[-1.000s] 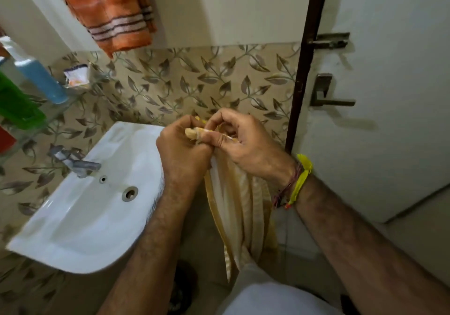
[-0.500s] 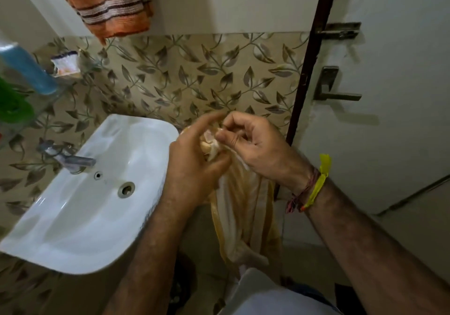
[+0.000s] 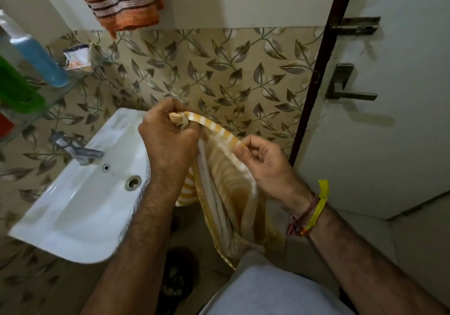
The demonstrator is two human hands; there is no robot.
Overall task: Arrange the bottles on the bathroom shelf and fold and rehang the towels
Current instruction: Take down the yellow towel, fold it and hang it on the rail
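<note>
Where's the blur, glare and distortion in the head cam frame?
Head view: left edge smeared, the blue bottle and green bottle soft; soft glare on the sink rim; wide-angle bend in the door frame; both hands and the yellow striped towel reasonably sharp.

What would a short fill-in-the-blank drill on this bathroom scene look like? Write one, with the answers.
1. Both hands grip the top edge of the yellow-and-white striped towel; the left hand holds its ____.
2. The orange striped towel hangs ____ the white ceramic sink.
3. The blue plastic bottle stands on the ____.
4. The right hand wears a ____ wrist thread.

Answers: corner; above; shelf; yellow
</note>
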